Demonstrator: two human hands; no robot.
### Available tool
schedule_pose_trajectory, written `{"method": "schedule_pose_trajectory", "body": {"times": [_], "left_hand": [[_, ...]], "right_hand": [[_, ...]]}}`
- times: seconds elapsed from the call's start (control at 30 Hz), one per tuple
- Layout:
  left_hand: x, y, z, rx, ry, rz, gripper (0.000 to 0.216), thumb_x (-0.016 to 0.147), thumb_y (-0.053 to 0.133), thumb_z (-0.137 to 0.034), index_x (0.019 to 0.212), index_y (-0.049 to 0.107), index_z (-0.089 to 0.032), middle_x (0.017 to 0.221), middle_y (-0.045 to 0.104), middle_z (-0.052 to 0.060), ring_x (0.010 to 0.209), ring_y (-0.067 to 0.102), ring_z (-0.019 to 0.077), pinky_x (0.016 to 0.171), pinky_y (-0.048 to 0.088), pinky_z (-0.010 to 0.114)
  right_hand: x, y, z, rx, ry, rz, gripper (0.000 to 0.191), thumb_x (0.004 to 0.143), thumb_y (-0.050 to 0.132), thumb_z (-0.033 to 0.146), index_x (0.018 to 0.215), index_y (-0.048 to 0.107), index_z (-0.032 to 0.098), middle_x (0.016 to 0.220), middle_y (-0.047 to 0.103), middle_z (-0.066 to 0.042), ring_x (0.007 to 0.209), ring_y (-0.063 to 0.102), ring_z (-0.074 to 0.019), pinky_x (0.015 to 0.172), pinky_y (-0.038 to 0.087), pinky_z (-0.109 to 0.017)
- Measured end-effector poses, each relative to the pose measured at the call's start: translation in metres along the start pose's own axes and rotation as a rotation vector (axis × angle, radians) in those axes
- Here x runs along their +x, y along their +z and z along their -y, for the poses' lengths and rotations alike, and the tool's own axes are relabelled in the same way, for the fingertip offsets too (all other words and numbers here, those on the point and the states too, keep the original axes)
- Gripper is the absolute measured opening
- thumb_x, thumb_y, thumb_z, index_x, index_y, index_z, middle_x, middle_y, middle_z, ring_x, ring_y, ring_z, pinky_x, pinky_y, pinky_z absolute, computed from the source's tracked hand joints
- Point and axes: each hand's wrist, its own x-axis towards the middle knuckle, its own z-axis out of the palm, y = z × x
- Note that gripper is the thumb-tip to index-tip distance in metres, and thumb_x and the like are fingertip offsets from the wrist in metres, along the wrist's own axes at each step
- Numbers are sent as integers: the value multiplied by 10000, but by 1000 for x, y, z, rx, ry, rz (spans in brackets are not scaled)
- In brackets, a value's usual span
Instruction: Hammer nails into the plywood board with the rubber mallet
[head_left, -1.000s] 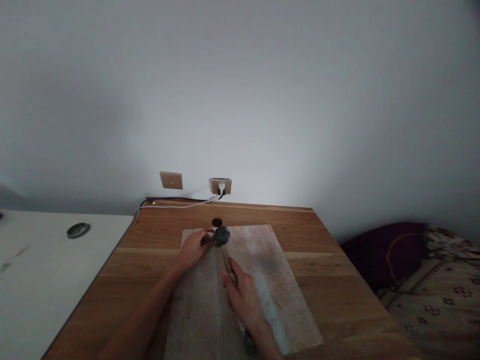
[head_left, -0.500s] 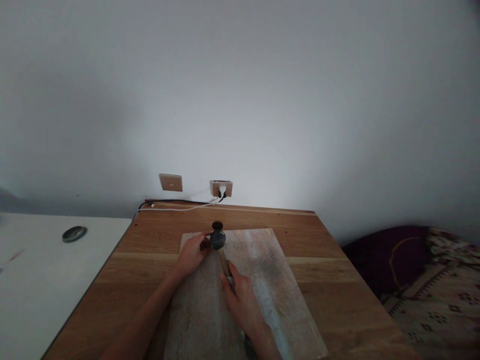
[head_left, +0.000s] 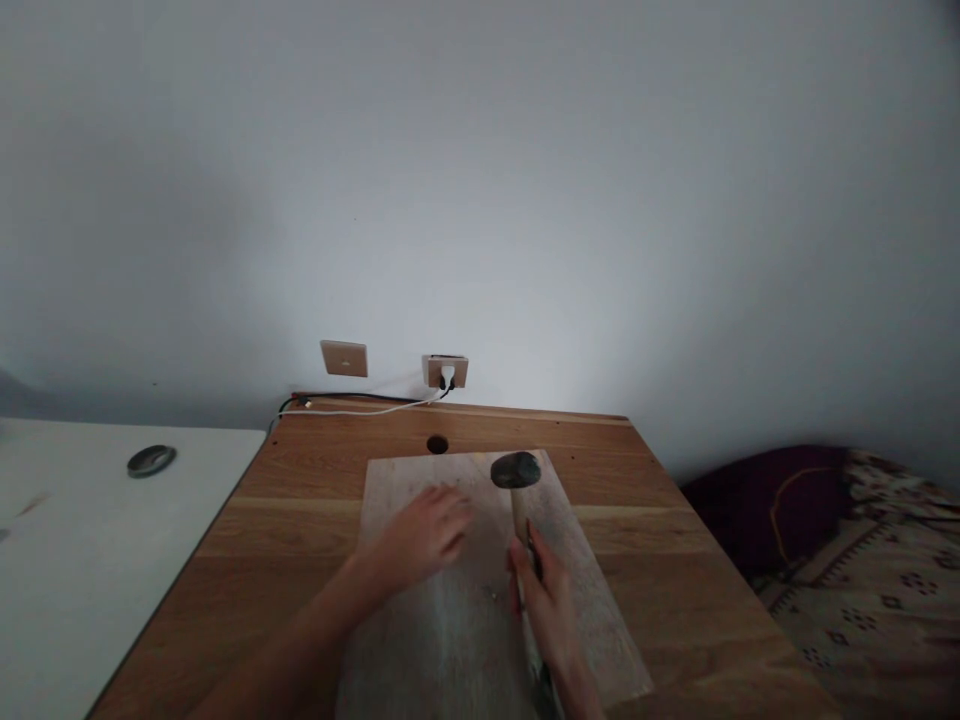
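Note:
My right hand is closed around the handle of a hammer, which has a thick dark head and a pale handle. The hammer head is over the far right part of a worn, flat board. My left hand, blurred by motion, is over the left half of the board. Its thumb and fingers look apart, and I see nothing between them. A tiny light speck, too small to name, lies on the board between my hands.
The board rests on a wooden table with a round hole near its back. Cables run along the wall to a socket. A dark round dish sits on a white surface at left; patterned fabric lies at right.
The hammer moved right with my right hand, and its head turned from facing me to sideways. My left hand left its spot beside the hammer head at the board's far edge and came nearer and right.

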Motion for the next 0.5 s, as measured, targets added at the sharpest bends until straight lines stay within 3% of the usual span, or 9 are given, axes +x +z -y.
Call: {"method": "schedule_pose_trajectory", "body": {"times": [0.1, 0.23, 0.37, 0.5], "left_hand": [[0, 19, -39, 160, 296, 22, 170, 933, 600, -157, 1085, 674, -168, 1090, 727, 127, 1010, 671, 254, 868, 514, 372], [-2, 48, -61, 355, 411, -17, 117, 927, 626, -172, 825, 684, -179, 720, 686, 70, 730, 644, 218, 636, 462, 347], [-2, 52, -61, 404, 464, -8, 217, 909, 671, -196, 697, 625, -191, 614, 616, 18, 656, 610, 188, 623, 434, 334], [-4, 29, -34, 313, 363, 36, 73, 933, 649, -217, 862, 661, -202, 766, 674, 10, 775, 650, 191, 738, 478, 334]], "right_hand": [[-1, -14, -4, 47, 4, -98, 520, 880, 582, 719, 854, 574, 200, 586, 516, 47, 400, 448, -104, 359, 382, -223], [-4, -22, -6, 89, 24, -109, 517, 873, 591, 724, 811, 541, 213, 595, 497, 59, 395, 431, -95, 347, 370, -215], [-6, -17, -6, 86, 20, -129, 529, 858, 610, 724, 783, 557, 203, 577, 507, 58, 401, 430, -91, 368, 369, -213], [-8, -5, -3, 137, 46, -116, 539, 828, 639, 731, 792, 590, 196, 598, 540, 42, 404, 450, -100, 361, 379, -224]]}}
